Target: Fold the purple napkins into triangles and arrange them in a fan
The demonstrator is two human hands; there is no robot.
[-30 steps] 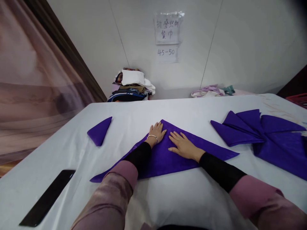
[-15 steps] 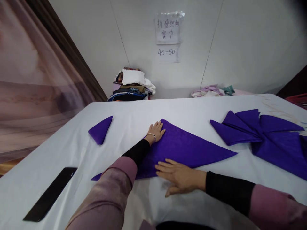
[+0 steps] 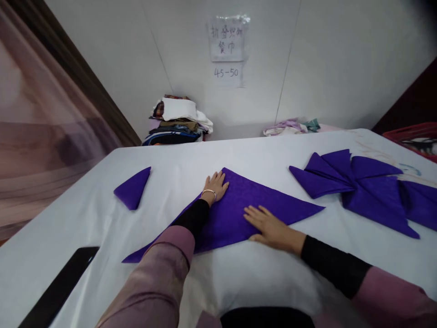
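A purple napkin [image 3: 235,214], folded into a wide triangle, lies flat in front of me with its peak pointing away. My left hand [image 3: 216,184] rests open on it beside the peak, fingers spread; a bracelet circles that wrist. Flat on the right half of the napkin, near its front edge, is my right hand [image 3: 268,228], open with fingers stretched toward the left. My left forearm covers part of the napkin's left side. Neither hand grips anything.
On the white-covered table [image 3: 170,168], a small folded purple napkin [image 3: 134,188] lies at left, a dark flat object [image 3: 59,287] nearer me. Several folded purple napkins [image 3: 372,191] overlap at right. Piled clothes [image 3: 179,119] stand behind the table, below a wall sign [image 3: 227,50].
My right hand has slid from the napkin's front edge up and rightward onto its right half. My left hand stays by the peak. The whole view has shifted slightly.
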